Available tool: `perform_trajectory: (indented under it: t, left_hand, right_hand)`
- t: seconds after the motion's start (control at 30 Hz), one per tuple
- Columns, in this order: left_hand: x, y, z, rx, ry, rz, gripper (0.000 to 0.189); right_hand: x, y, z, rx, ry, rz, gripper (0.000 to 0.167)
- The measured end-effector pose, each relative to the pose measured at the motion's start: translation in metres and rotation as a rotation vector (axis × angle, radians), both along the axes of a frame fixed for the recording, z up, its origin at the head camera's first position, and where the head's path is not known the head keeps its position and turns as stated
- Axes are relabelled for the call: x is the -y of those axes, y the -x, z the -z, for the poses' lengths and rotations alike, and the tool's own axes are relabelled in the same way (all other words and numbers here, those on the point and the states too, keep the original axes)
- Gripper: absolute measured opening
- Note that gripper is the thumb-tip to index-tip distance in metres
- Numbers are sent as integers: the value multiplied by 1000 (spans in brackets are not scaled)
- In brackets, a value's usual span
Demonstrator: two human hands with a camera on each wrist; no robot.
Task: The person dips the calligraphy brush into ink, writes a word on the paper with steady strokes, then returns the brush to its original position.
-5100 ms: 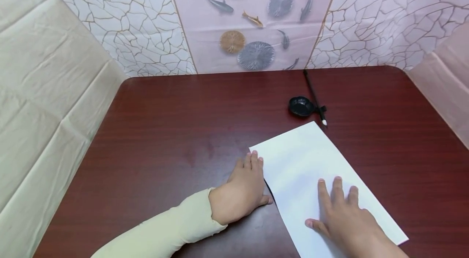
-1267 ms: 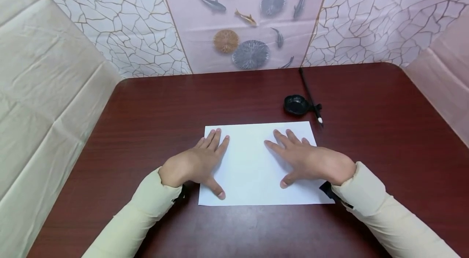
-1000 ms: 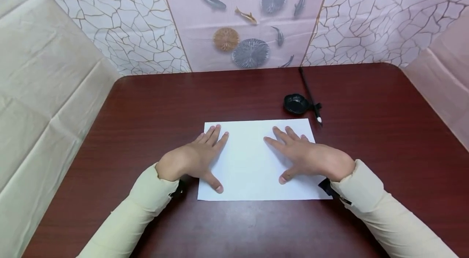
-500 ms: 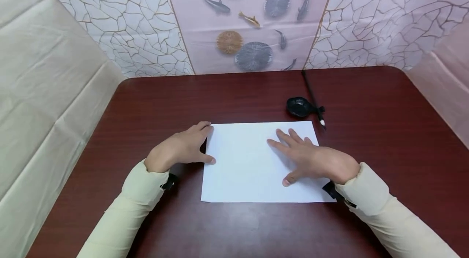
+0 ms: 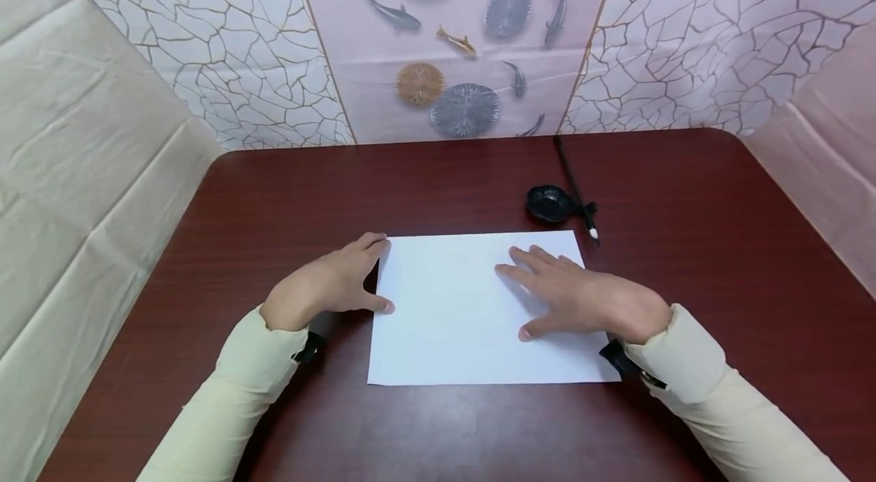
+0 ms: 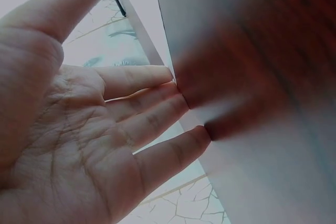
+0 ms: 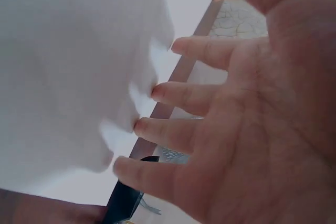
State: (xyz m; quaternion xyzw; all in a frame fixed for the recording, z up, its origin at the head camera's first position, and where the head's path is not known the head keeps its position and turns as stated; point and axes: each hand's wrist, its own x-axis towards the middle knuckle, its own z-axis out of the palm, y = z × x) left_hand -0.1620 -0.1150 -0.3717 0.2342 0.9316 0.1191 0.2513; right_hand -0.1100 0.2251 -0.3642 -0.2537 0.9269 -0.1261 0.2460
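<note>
A blank sheet of white paper (image 5: 438,337) lies flat with its long side across the table. My right hand (image 5: 575,298) rests on the sheet's right part, fingers spread and fingertips touching it; the right wrist view shows those fingertips (image 7: 144,125) against the paper's surface. My left hand (image 5: 328,286) is at the sheet's left edge, thumb on the paper and the other fingertips near the far left corner. Seen in the left wrist view, the left palm (image 6: 68,129) faces the camera with the fingers stretched out, their tips down at the table.
Beyond the sheet's far right corner stands a small black scalloped dish (image 5: 549,204). Beside it lies a black writing brush (image 5: 574,182), its tip toward me. All stand on a dark red wooden table (image 5: 308,201), with patterned cloth (image 5: 253,33) hanging behind its far edge.
The paper, slanted at the right earlier, now lies straight before me. My left hand has slid from the paper's top out to its left edge. The right hand has stayed on the sheet since.
</note>
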Motion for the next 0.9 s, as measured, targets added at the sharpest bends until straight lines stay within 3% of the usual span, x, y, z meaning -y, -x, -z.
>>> perform_trajectory:
  t: [0.13, 0.3, 0.6, 0.77, 0.9]
  left_hand:
    - [-3, 1, 0, 12, -10, 0, 105]
    - [-3, 0, 1, 18, -25, -6, 104]
    - [-6, 3, 4, 23, -43, -8, 104]
    - [-9, 2, 2, 35, -36, -5, 104]
    - [-4, 0, 2, 33, -16, -7, 104]
  right_hand:
    - [-7, -1, -12, -50, 110, 24, 83]
    - [-17, 3, -38, -119, 204, 124, 71]
    - [-38, 31, -73, -261, 294, 362, 48]
    - [-49, 56, -75, -288, 270, 457, 48]
    - [-58, 72, -64, -266, 250, 520, 48]
